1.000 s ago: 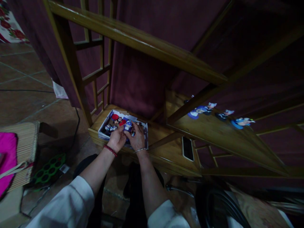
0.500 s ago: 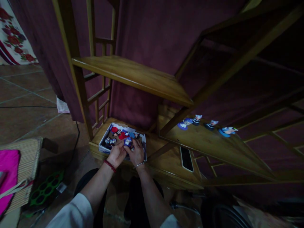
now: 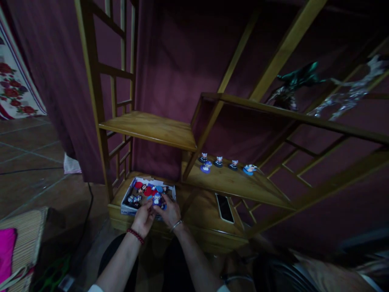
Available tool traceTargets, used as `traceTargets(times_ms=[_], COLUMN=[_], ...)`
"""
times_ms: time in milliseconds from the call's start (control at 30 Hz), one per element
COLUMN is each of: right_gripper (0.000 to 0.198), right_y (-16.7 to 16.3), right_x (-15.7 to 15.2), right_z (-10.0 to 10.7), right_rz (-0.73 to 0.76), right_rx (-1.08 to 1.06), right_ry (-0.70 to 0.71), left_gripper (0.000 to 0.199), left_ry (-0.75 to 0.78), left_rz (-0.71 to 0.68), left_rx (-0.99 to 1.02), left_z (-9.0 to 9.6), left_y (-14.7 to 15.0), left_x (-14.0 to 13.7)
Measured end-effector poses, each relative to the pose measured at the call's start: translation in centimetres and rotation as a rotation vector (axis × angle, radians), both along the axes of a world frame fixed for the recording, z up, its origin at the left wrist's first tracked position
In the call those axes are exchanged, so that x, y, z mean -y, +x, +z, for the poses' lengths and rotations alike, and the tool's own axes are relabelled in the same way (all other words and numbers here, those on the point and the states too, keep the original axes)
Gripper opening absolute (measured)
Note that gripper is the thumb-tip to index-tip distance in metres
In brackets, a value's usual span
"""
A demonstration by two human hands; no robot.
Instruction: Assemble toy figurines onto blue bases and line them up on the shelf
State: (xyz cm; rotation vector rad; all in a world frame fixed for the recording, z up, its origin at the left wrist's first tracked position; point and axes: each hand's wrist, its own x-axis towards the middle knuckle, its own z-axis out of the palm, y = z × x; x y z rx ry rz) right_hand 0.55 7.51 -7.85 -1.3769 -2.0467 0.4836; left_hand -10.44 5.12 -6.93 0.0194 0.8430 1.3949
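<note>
A small purple-and-white figurine (image 3: pixel 157 199) is held upright between both hands, over the near side of a shallow white box (image 3: pixel 129 210). My left hand (image 3: pixel 144 217), with a red bead bracelet at the wrist, closes its fingertips on the figurine's left side. From the right, my right hand (image 3: pixel 169 211), with a silver bracelet, pinches the same figurine. Inside the box lie more figurines, among them some with red caps (image 3: pixel 148 190) and a dark-and-blue one (image 3: pixel 133 199). Its near right part is hidden behind my hands.
A wooden display rack (image 3: pixel 148 126) stands before a purple curtain. On its middle shelf are several figurines, including a purple one (image 3: pixel 206 166) and a blue one (image 3: pixel 249 169). A phone (image 3: pixel 225 208) lies on the low board. Higher up stands a green statuette (image 3: pixel 299 79).
My view has tilted up and right, bringing the upper shelf and its statuettes into sight. Both hands still hold the figurine over the box, slightly nearer to me.
</note>
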Motion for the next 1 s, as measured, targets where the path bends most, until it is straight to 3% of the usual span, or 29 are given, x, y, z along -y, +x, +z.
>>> traceTargets(times_ms=[267,567,1000], right_gripper=[0.042,0.033,0.031], right_y=[1.7,3.9,8.5], right_x=[2.3,4.7,6.1], right_z=[3.5,6.7,10.9], right_rz=[0.017,0.060,0.064], right_rx=[-0.046,-0.190,-0.176], right_ry=[-0.019,0.004,0.099], left_gripper=[0.014,0.014,0.014], left_ry=[-0.073,-0.054,0.107], left_rz=[-0.037,-0.057,-0.163], left_rx=[-0.155,-0.226,-0.256], left_z=[3.0,6.6,10.5], left_y=[1.5,3.5,7.0], left_x=[1.8,4.0,5.5])
